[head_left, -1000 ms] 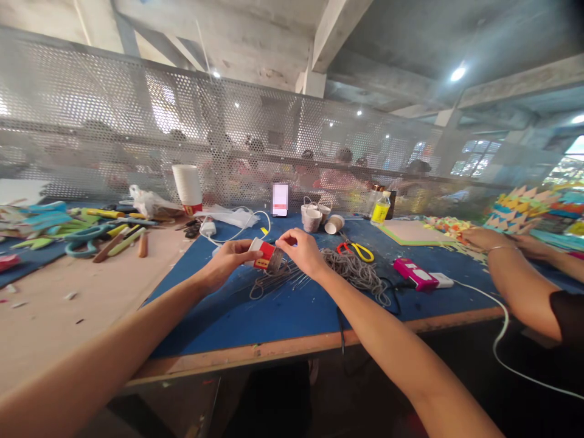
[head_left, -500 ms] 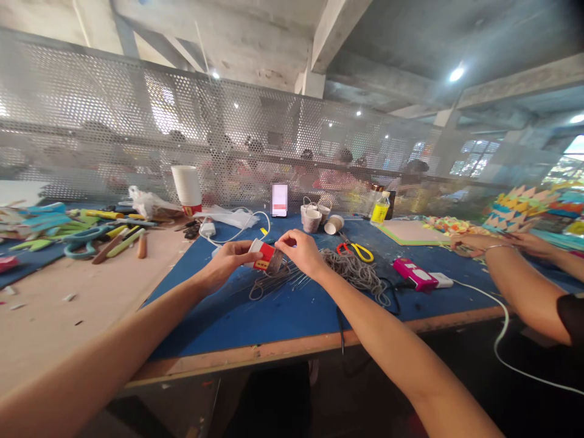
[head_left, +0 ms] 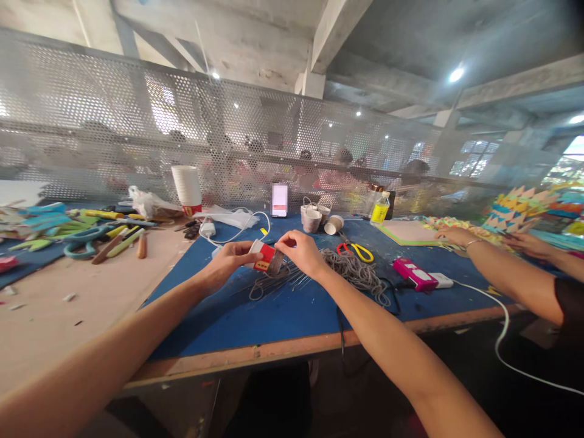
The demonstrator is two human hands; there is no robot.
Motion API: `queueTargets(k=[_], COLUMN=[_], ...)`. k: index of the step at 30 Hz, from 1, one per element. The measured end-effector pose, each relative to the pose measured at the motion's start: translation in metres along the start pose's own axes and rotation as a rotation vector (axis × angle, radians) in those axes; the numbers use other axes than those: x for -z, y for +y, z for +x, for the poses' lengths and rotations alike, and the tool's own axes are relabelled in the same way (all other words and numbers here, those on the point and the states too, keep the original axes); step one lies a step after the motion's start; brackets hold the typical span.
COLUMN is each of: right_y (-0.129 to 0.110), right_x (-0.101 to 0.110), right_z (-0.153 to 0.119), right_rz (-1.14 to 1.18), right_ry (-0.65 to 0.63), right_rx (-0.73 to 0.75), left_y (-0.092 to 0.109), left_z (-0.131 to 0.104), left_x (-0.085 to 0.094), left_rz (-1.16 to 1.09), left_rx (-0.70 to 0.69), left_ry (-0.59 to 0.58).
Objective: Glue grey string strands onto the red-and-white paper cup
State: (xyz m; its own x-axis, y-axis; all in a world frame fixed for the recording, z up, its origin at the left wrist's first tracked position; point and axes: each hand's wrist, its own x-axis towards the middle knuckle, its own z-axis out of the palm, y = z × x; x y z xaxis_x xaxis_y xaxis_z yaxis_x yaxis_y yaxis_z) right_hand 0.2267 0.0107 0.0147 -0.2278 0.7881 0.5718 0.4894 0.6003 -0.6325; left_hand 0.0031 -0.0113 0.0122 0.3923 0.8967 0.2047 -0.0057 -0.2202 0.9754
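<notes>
In the head view my left hand [head_left: 227, 263] grips a red and white paper cup [head_left: 261, 252], tilted on its side above the table. Grey cord [head_left: 275, 263] is wound around the end of the cup that faces right. My right hand [head_left: 302, 250] is closed in a pinch at that wound end, on what looks like a strand of the cord; the fingertips partly hide it. Below and to the right of my hands lies a loose heap of grey cord [head_left: 353, 274], with thin straight strands under the cup.
Behind my hands stand a phone [head_left: 280, 201], cord-wrapped cups [head_left: 312, 220] and a stack of paper cups [head_left: 186, 187]. Yellow-and-red-handled scissors [head_left: 362, 252], a magenta box [head_left: 414, 274] and a white cable [head_left: 504, 328] lie rightward. A co-worker's hand [head_left: 456, 237] reaches in at right.
My hands and the cup have barely moved, the cup turning only slightly. At the right, the co-worker's nearer hand has shifted left, towards the pale sheets.
</notes>
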Motion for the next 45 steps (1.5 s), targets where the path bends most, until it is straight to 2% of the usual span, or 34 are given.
queueTargets(k=[45], right_y=[-0.0042], right_x=[0.0044], right_z=[0.0001], right_rz=[0.019], right_ry=[-0.100], right_rx=[-0.058], left_y=[0.0004], left_z=[-0.0012], left_x=[-0.0019], left_rz=[0.026], left_rx=[0.014], left_ry=[-0.013])
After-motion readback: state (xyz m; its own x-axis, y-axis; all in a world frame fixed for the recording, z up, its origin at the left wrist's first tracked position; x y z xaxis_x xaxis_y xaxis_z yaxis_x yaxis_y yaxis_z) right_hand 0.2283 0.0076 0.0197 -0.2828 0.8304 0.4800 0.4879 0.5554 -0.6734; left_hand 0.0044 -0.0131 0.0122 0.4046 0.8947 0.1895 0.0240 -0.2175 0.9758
